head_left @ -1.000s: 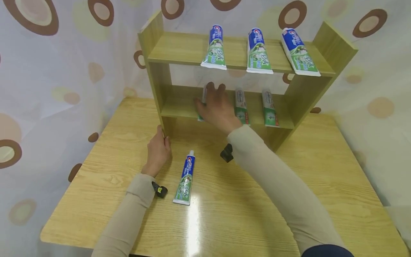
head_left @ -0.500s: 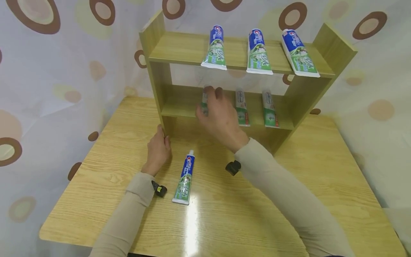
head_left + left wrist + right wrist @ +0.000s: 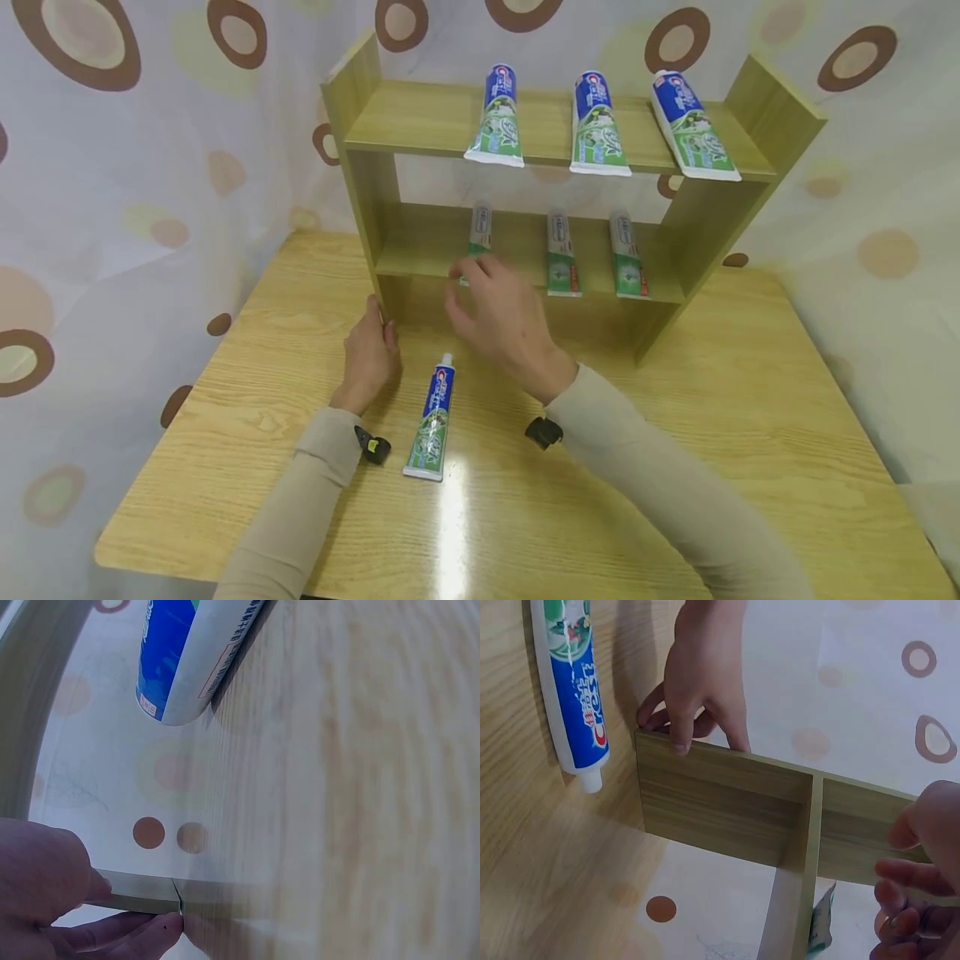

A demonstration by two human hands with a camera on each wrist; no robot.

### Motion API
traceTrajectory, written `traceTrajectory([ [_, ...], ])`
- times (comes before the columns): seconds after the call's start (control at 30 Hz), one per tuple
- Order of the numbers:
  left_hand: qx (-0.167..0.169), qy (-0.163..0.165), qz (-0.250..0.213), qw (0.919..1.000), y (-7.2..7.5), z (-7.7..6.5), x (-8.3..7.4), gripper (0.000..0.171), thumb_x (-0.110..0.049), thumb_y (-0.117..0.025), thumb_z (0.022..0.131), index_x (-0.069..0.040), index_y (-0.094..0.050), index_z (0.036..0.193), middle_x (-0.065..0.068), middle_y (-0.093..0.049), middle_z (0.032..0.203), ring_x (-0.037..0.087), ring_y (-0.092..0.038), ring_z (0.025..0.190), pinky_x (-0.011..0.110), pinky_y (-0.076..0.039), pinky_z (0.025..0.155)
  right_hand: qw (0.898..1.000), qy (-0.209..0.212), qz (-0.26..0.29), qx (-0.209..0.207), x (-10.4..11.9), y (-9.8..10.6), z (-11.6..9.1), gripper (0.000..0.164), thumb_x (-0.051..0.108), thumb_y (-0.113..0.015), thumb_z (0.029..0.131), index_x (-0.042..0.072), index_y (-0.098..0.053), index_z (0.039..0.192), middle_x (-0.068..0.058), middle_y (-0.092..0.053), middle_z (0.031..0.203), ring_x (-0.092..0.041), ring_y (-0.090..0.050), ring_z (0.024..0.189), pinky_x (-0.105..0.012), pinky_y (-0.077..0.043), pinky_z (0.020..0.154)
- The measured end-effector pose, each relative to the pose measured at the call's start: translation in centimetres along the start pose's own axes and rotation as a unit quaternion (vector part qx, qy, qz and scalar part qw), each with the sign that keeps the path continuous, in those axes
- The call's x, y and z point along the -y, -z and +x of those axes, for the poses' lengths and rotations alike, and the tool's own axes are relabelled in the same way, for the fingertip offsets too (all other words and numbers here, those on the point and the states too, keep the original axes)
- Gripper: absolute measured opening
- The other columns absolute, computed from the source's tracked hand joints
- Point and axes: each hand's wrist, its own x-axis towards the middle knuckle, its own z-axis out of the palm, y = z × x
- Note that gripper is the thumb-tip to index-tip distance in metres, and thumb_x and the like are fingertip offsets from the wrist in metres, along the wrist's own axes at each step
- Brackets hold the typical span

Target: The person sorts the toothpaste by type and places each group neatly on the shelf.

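My left hand [image 3: 369,352] grips the lower left side panel of a wooden shelf rack [image 3: 360,179]; in the right wrist view, its thumb and fingers lie on either side of the panel edge. Before the middle board, my right hand [image 3: 506,321] holds nothing, its fingers loosely bent. Just beyond those fingertips lies a grey-and-green toothpaste tube [image 3: 481,227], its lower end partly hidden by the hand in the head view. The right wrist view shows that tube's crimped end [image 3: 822,926] sticking past the board, apart from my fingers. A blue-and-green Crest toothpaste tube [image 3: 431,425] lies on the table between my forearms.
Two more grey-and-green tubes, a middle one [image 3: 561,254] and a right one [image 3: 627,254], lie on the middle board. The top board [image 3: 420,117] carries three blue-and-green tubes, one of them at the centre [image 3: 597,125]. Patterned cloth [image 3: 150,167] hangs behind the wooden table [image 3: 247,400].
My right hand has let go of the left grey-and-green tube and drawn back toward me, down from the middle board. My left hand has stayed at the side panel.
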Motion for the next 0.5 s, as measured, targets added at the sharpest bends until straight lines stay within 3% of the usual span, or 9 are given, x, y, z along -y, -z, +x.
traceTrajectory([
  [0.13, -0.017, -0.009, 0.005, 0.9998, -1.9, 0.8, 2.5, 0.037, -0.013, -0.05, 0.112, 0.0, -0.044, 0.146, 0.033, -0.073, 0.119, 0.053, -0.074, 0.106, 0.067, -0.059, 0.087, 0.999, 0.042, -0.006, -0.01, 0.5, -0.4, -0.9, 0.016, 0.014, -0.071, 0.102, 0.003, -0.074, 0.113, -0.011, -0.078, 0.104, -0.025, -0.073, 0.088, -0.034, -0.063, 0.074],
  [0.27, -0.017, -0.01, 0.003, 0.9998, -2.4, 1.1, 3.2, 0.037, -0.015, -0.05, 0.112, 0.0, -0.045, 0.146, 0.033, -0.073, 0.117, 0.054, -0.074, 0.105, 0.069, -0.058, 0.087, 0.998, 0.065, 0.002, 0.003, 1.1, -1.2, -2.0, 0.016, 0.012, -0.07, 0.101, 0.003, -0.073, 0.114, -0.01, -0.079, 0.102, -0.025, -0.075, 0.089, -0.033, -0.065, 0.072],
  [0.37, -0.016, -0.007, -0.006, 0.9998, -1.6, 0.6, 2.1, 0.035, -0.012, -0.05, 0.111, 0.002, -0.046, 0.143, 0.033, -0.073, 0.114, 0.054, -0.074, 0.1, 0.069, -0.057, 0.083, 0.998, 0.052, 0.012, 0.034, 1.5, -1.9, -2.7, 0.021, 0.012, -0.069, 0.102, 0.002, -0.071, 0.121, -0.009, -0.079, 0.1, -0.021, -0.072, 0.079, -0.028, -0.06, 0.064],
  [0.5, -0.003, -0.005, -0.013, 0.9999, 0.1, -0.2, -0.3, 0.036, -0.007, -0.049, 0.111, 0.007, -0.045, 0.144, 0.037, -0.071, 0.119, 0.053, -0.074, 0.099, 0.066, -0.06, 0.079, 0.993, 0.005, -0.002, 0.12, 2.0, -2.7, -3.7, 0.038, 0.019, -0.07, 0.105, 0.0, -0.062, 0.136, -0.005, -0.07, 0.077, -0.011, -0.054, 0.053, -0.018, -0.041, 0.045],
])
